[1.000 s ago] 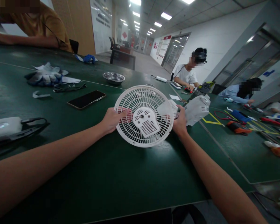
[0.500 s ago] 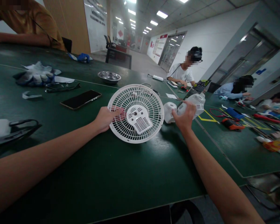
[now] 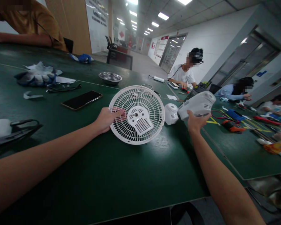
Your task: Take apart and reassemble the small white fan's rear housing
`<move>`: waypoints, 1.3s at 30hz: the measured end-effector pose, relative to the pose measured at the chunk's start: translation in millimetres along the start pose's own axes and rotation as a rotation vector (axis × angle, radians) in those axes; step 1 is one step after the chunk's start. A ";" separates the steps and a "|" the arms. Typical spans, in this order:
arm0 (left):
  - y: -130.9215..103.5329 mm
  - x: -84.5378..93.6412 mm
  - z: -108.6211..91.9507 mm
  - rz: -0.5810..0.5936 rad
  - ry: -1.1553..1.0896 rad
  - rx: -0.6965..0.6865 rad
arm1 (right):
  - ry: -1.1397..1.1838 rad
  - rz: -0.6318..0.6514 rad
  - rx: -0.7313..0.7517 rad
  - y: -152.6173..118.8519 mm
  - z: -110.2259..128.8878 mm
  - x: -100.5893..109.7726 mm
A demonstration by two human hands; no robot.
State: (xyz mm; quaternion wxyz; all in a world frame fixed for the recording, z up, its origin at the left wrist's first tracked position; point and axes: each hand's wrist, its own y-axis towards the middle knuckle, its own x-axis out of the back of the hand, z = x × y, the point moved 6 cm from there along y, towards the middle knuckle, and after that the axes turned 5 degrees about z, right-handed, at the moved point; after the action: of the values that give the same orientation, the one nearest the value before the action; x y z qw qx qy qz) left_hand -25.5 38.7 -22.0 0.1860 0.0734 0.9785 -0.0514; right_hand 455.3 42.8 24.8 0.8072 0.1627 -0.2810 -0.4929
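Observation:
My left hand (image 3: 107, 119) grips the left edge of a round white fan grille (image 3: 140, 137), its thumb in front of the slats and its fingers behind them. The grille is tilted, with a vented plate (image 3: 140, 119) at its centre. On the right, my right hand (image 3: 197, 120) is closed around the underside of a white plastic fan housing (image 3: 195, 104), which it holds above the table. Between the grille and that housing stands a smaller white vented plastic cover (image 3: 171, 113).
A black phone (image 3: 81, 100), a metal bowl (image 3: 110, 78) and gloves (image 3: 38, 75) lie on the green table (image 3: 121, 178). An orange-and-black meter (image 3: 233, 126) and tools lie to the right. Other people (image 3: 184, 75) sit around the table.
My right hand has moved right and turned palm up, carrying the white housing rightward, away from the smaller cover. The left hand and grille have hardly moved.

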 end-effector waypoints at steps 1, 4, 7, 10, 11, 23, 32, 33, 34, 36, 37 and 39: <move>1.5 0.9 1.0 -0.002 0.000 0.003 | 0.064 -0.012 0.051 -0.9 8.6 0.8; 4.9 2.5 2.2 -0.030 0.009 0.001 | 0.265 0.057 0.176 -11.5 33.3 -5.6; 3.8 0.5 0.0 -0.056 0.017 0.004 | 0.296 0.226 0.213 -31.4 47.3 -23.3; -0.2 -2.0 -3.6 -0.078 0.021 0.011 | 0.193 0.335 0.218 -41.8 47.1 -35.2; -1.1 -2.3 -4.2 -0.083 0.020 0.015 | 0.174 0.332 0.211 -39.3 43.6 -34.7; 4.2 2.7 1.2 -0.049 0.004 -0.004 | 0.059 0.128 0.092 28.0 -11.9 1.5; 5.0 3.9 2.3 -0.036 0.004 0.013 | 0.280 0.092 0.199 29.1 -8.3 -0.6; 5.9 4.4 3.0 -0.039 0.002 0.007 | 0.311 0.100 0.209 29.6 -9.3 -1.8; 7.0 4.9 3.8 -0.039 -0.001 -0.003 | 0.332 0.109 0.217 30.1 -10.3 -2.9; 9.1 5.7 5.5 -0.032 -0.008 -0.020 | 0.358 0.124 0.226 31.2 -12.2 -4.9; 9.7 5.9 6.3 -0.026 -0.012 -0.023 | 0.362 0.125 0.227 31.8 -13.1 -5.4; 9.7 5.6 7.0 -0.022 -0.017 -0.014 | 0.353 0.123 0.232 33.1 -13.7 -5.8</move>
State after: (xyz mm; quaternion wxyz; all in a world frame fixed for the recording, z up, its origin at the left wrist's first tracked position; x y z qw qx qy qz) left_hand -26.6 48.1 -31.2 0.1942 0.0609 0.9779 -0.0469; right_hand 484.9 63.0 30.2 0.8484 0.3209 -0.1996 -0.3708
